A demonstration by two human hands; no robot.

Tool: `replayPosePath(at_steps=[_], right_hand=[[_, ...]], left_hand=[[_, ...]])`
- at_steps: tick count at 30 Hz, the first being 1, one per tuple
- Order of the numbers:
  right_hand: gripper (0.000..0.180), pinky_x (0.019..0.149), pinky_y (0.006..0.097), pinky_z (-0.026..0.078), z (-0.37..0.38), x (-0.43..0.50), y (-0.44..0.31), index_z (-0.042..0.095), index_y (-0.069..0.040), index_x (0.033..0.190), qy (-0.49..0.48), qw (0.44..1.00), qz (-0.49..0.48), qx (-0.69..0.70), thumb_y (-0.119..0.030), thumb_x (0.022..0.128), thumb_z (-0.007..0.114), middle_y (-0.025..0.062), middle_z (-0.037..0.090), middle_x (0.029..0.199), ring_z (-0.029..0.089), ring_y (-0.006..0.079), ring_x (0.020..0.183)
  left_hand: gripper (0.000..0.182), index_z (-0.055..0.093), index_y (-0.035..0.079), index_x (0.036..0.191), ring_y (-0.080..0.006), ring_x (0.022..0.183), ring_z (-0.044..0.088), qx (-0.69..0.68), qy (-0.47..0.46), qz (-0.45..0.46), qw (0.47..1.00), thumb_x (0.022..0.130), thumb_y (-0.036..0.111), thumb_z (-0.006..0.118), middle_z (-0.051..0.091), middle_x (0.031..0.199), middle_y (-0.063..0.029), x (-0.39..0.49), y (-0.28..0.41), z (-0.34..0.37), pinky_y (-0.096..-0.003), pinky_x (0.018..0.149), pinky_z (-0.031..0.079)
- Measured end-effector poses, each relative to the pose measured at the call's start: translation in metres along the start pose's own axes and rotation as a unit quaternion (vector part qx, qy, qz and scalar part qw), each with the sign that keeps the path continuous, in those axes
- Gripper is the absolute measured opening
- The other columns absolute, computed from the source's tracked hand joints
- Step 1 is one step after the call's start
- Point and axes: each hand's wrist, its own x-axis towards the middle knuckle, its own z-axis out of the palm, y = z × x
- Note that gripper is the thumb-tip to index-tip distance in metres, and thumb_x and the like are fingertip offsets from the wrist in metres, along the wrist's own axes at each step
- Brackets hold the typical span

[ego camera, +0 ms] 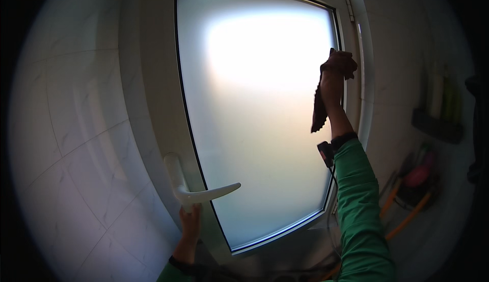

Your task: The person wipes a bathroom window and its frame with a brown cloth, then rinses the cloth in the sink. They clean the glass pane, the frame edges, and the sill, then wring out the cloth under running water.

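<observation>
A white-framed door (158, 91) with a frosted glass pane (252, 136) stands before me. My right hand (333, 85) is raised at the right side of the pane and grips a dark cloth (320, 108). The cloth is bunched over the fingers, and a loose part with a ragged-looking edge hangs down to the left of the wrist. Low on the left, my left hand (190, 221) holds the bottom of the white lever door handle (210, 194), below the lever. Some of its fingers are hidden.
Pale marbled tiles (84, 159) cover the left wall. A hinge (350, 10) sits at the door's upper right. On the right wall hangs a dark holder (437, 125) with blurred items. A small device with a cable (325, 154) is at my right forearm. Orange bars (408, 217) stand lower right.
</observation>
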Motion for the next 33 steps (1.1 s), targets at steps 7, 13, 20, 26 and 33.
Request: replayPosePath(at_steps=[7, 13, 20, 26, 33], right_hand=[[0.021, 0.08, 0.0376, 0.048, -0.152, 0.041, -0.182, 0.058, 0.005, 0.102, -0.211, 0.953, -0.054, 0.21, -0.006, 0.084, 0.057, 0.019, 0.057, 0.1, 0.056, 0.031, 0.095], [0.045, 0.116, 0.0411, 0.03, -0.172, 0.009, -0.177, 0.046, -0.002, 0.137, -0.059, 0.853, -0.203, 0.477, -0.023, 0.098, 0.052, 0.0139, 0.047, 0.142, 0.042, 0.0284, 0.134], [0.043, 0.086, 0.0457, 0.045, -0.058, 0.02, -0.009, 0.045, -0.002, 0.137, 0.061, 0.944, 0.058, 0.32, -0.012, 0.095, 0.047, 0.0223, 0.058, 0.115, 0.054, 0.0423, 0.101], [0.014, 0.085, 0.045, 0.044, -0.028, 0.062, -0.087, 0.06, 0.001, 0.094, 0.032, 0.972, 0.114, 0.203, -0.004, 0.082, 0.056, 0.0197, 0.059, 0.101, 0.056, 0.0364, 0.097], [0.032, 0.105, 0.0419, 0.038, -0.181, 0.008, -0.229, 0.058, 0.002, 0.117, -0.064, 0.844, 0.012, 0.532, -0.011, 0.088, 0.057, 0.0202, 0.055, 0.123, 0.048, 0.0367, 0.121]], left_hand=[[0.027, 0.058, 0.001, 0.093, -0.0094, 0.068, 0.05, -0.011, -0.001, 0.017, 1.0, 0.096, 0.028, 0.059, 0.056, 0.076, 0.0002, -0.001, -0.007, 0.002, -0.028, 0.059, 0.041], [0.027, 0.059, 0.001, 0.094, -0.0088, 0.067, 0.049, -0.002, -0.013, 0.02, 1.0, 0.093, 0.027, 0.062, 0.055, 0.075, 0.0008, 0.003, -0.016, -0.002, -0.0281, 0.058, 0.041], [0.027, 0.059, 0.0, 0.097, -0.0092, 0.069, 0.05, -0.005, -0.016, -0.02, 1.0, 0.092, 0.027, 0.063, 0.057, 0.077, 0.0002, 0.002, -0.007, -0.002, -0.0281, 0.06, 0.042], [0.03, 0.059, 0.0, 0.1, -0.0102, 0.072, 0.053, 0.016, 0.004, -0.012, 1.0, 0.092, 0.029, 0.062, 0.058, 0.081, -0.0007, 0.001, -0.006, 0.002, -0.0283, 0.063, 0.044], [0.034, 0.061, -0.002, 0.098, -0.0126, 0.074, 0.054, 0.021, 0.014, -0.021, 0.999, 0.093, 0.032, 0.061, 0.06, 0.083, -0.0033, -0.001, -0.012, 0.003, -0.0315, 0.066, 0.045]])
